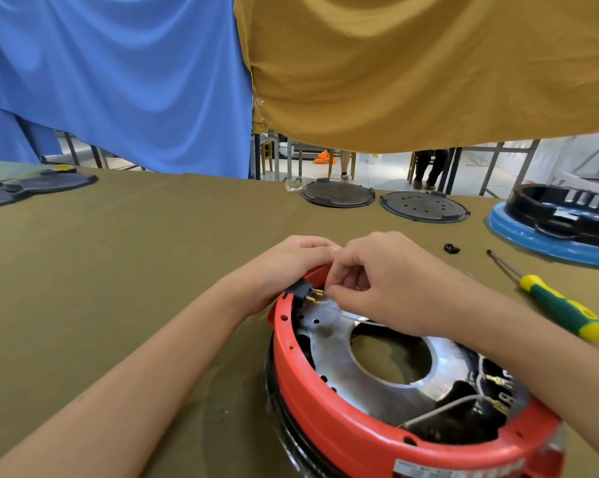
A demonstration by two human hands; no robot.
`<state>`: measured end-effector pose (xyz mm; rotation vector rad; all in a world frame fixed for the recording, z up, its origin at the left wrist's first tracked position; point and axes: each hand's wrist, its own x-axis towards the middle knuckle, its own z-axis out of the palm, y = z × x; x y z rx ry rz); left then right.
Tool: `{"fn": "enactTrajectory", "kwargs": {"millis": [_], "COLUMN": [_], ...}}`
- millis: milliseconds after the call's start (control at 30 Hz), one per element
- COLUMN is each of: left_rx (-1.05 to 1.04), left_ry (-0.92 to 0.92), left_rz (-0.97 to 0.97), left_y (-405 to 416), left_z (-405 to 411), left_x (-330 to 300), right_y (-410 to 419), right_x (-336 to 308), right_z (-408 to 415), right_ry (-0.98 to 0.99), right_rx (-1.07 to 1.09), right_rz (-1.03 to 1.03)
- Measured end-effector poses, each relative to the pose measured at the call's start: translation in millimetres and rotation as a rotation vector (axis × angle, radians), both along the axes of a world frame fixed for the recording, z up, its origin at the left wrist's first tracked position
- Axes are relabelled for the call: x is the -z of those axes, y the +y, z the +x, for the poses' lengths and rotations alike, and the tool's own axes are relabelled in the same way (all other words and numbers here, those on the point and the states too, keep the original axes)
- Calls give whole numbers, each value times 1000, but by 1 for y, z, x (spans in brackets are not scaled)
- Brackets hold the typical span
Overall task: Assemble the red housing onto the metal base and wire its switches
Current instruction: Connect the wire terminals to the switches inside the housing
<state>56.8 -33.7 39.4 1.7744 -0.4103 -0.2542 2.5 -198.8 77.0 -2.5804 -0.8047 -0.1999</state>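
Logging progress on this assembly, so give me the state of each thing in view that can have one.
Red housing: seated over the metal base.
Black switch: mounted in the housing wall, brass terminals bare.
Left hand: grips the housing rim.
Right hand: pinches something small beside the terminals.
Screwdriver: lying unused on the table.

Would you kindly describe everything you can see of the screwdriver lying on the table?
The screwdriver lies flat on the olive cloth, to the right of the right hand, and nothing touches it. It has a thin grey metal shaft with a dark tip pointing away, towards the blue-rimmed part. The thick handle, green with yellow bands at both ends, looks like plastic or rubber and points towards the person. It lies at a slant.
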Motion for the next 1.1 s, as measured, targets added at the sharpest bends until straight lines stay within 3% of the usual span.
{"fn": "enactTrajectory", "kwargs": {"millis": [867, 1100], "left_rx": [-29, 14], "left_ry": [-21, -106], "left_rz": [0, 135], "left_y": [-5, 1], "left_z": [-2, -3], "left_x": [-1, -7], "right_y": [2, -2], "right_x": [0, -1], "right_z": [0, 3], "right_ry": [-2, -5], "right_rx": [-9, -16], "right_rz": [-19, -36]}}
